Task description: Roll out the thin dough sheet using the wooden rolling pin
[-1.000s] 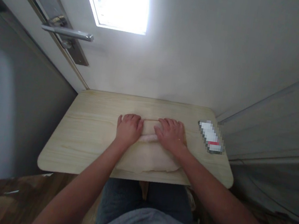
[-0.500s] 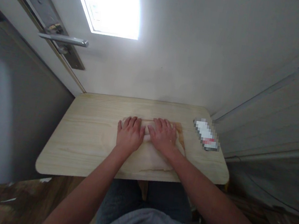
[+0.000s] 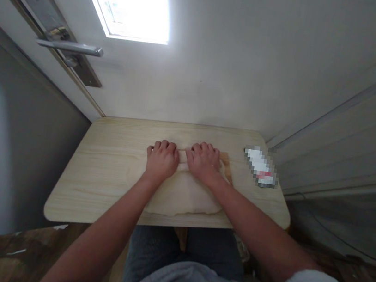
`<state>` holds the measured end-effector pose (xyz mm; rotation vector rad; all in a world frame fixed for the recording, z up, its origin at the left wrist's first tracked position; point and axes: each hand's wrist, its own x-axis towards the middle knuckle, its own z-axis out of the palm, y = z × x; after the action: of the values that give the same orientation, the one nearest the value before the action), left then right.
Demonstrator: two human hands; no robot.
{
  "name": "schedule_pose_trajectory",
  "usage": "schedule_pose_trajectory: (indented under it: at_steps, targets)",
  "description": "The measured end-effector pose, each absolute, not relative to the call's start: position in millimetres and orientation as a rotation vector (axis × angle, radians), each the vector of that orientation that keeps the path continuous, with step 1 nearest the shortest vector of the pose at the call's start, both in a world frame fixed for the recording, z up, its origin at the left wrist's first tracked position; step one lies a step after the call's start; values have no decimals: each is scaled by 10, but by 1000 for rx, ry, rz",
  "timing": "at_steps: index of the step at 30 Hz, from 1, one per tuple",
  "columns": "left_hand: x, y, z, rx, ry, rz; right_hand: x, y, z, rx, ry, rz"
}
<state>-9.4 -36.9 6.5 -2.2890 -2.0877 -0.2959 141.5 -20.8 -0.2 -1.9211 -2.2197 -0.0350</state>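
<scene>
A flat, pale sheet of dough [image 3: 184,194] lies on the table in front of me, its near edge uneven. Across its far part runs a pale bar [image 3: 183,157] that looks like a rolling pin, mostly hidden beneath my hands. My left hand [image 3: 162,158] presses on the bar's left part, fingers curled over the far side. On the right part rests my right hand [image 3: 203,162], its fingers bent over in the same way. A short gap between the thumbs shows the bar. An orange-brown board [image 3: 229,168] peeks out under the dough at the right.
The light wood table [image 3: 96,170] has rounded corners and stands against a white door [image 3: 198,91] with a metal handle [image 3: 71,46]. A blurred-out flat object [image 3: 260,167] lies on the table's right side. A wall [image 3: 347,149] rises at the right.
Both hands have moved a little forward, away from me, and their fingers have curled more over the bar. More of the dough's near part shows. The view has shifted slightly.
</scene>
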Motion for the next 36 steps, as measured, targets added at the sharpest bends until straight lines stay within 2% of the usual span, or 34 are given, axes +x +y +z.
schedule_pose_trajectory:
  at_steps: [25,30,36]
  targets:
    - [-181,289,40,-2364,-2193,-94,1291,421,90,-2126,-2209,314]
    - [-176,201,54,-2390,-2158,-116,1309,324,81,-2077,-2219,251]
    - [-115,-237,54,-2355,-2031,-298,1399,-92,8,-1942,-2139,9]
